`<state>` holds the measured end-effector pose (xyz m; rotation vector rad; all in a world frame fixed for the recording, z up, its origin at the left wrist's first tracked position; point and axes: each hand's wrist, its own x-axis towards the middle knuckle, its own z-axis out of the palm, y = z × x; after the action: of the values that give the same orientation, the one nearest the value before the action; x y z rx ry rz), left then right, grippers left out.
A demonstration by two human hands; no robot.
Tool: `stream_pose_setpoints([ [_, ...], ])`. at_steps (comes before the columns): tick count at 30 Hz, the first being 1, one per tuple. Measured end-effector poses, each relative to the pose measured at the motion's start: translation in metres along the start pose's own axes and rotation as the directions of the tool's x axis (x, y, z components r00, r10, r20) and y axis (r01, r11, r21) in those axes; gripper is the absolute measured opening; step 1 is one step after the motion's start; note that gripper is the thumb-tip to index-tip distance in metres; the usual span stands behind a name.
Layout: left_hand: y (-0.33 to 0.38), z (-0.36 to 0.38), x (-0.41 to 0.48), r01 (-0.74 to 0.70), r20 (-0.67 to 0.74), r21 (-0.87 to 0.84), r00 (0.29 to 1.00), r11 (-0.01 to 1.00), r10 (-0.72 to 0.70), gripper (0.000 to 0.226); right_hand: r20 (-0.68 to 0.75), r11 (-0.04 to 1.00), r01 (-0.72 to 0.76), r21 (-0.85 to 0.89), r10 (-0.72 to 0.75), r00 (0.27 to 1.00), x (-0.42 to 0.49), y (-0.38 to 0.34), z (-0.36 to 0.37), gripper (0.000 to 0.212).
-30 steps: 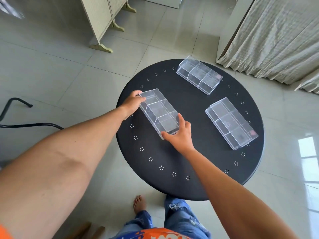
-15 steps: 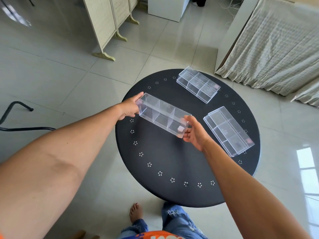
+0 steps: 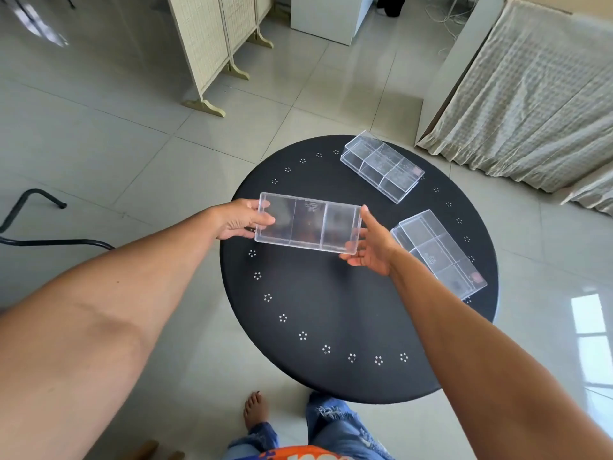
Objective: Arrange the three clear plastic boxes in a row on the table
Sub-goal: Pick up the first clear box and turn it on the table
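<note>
A clear plastic box (image 3: 308, 222) with three compartments hangs in the air above the round black table (image 3: 331, 313), lying crosswise. My left hand (image 3: 240, 220) grips its left end and my right hand (image 3: 370, 247) grips its right end. A second clear box (image 3: 381, 166) rests at the far side of the table, angled. The third clear box (image 3: 438, 254) lies at the table's right edge, also angled, partly behind my right wrist.
A folding screen (image 3: 212, 44) and a white cabinet (image 3: 328, 14) stand on the tiled floor beyond the table. A curtained bed or frame (image 3: 530, 94) is at the right. A black chair leg (image 3: 33, 220) is at the left. My feet are below the near table edge.
The box went from resting on the table's left side to being lifted by both hands, then turned flat and crosswise. The other two boxes stayed put.
</note>
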<state>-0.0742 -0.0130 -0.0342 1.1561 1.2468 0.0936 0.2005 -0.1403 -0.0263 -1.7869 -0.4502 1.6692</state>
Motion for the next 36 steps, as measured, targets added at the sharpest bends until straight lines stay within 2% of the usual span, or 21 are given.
stream_pose_setpoints([
  [3, -0.005, -0.001, -0.002, 0.035, -0.024, -0.039, 0.999, 0.999, -0.036, 0.055, -0.020, 0.992, 0.001, -0.126, -0.004, 1.000, 0.008, -0.002, 0.012, 0.043],
  [7, -0.009, 0.000, -0.005, 0.067, -0.097, -0.028, 0.993, 0.997, -0.070, 0.036, -0.072, 0.971, -0.013, -0.241, -0.004, 0.997, 0.014, -0.004, 0.028, 0.036],
  [11, -0.017, 0.000, 0.000, 0.066, -0.248, -0.043, 0.966, 0.997, -0.075, 0.022, -0.087, 0.967, -0.016, -0.254, -0.006, 0.996, 0.020, -0.007, 0.037, 0.026],
  [14, -0.021, 0.005, 0.003, 0.052, -0.324, -0.058, 0.944, 0.997, -0.068, 0.024, -0.108, 0.965, -0.008, -0.263, -0.021, 0.994, 0.026, -0.006, 0.041, 0.013],
  [17, -0.022, 0.011, 0.006, 0.014, -0.399, -0.080, 0.916, 0.997, -0.045, 0.018, -0.131, 0.968, -0.012, -0.252, -0.022, 0.991, 0.038, -0.002, 0.041, 0.017],
  [21, -0.020, 0.019, 0.008, -0.012, -0.475, -0.032, 0.880, 0.999, -0.005, 0.028, -0.156, 0.972, -0.046, -0.231, 0.010, 0.988, 0.045, 0.001, 0.040, 0.025],
  [23, -0.020, 0.021, 0.008, 0.009, -0.483, -0.005, 0.875, 1.000, -0.010, 0.032, -0.196, 0.969, -0.030, -0.246, -0.019, 0.980, 0.047, 0.003, 0.040, 0.022],
  [27, -0.022, 0.020, 0.011, 0.015, -0.489, 0.039, 0.872, 0.999, 0.006, 0.034, -0.126, 0.953, -0.011, -0.303, -0.028, 0.992, 0.050, 0.004, 0.040, 0.032],
  [30, -0.024, 0.019, 0.012, 0.004, -0.488, 0.062, 0.873, 0.998, 0.027, 0.041, -0.172, 0.948, -0.012, -0.319, -0.045, 0.984, 0.049, 0.005, 0.041, 0.040],
  [36, -0.024, 0.021, 0.014, 0.004, -0.464, 0.110, 0.885, 0.994, 0.048, 0.041, -0.234, 0.961, -0.006, -0.275, -0.061, 0.970, 0.047, 0.007, 0.040, 0.037],
])
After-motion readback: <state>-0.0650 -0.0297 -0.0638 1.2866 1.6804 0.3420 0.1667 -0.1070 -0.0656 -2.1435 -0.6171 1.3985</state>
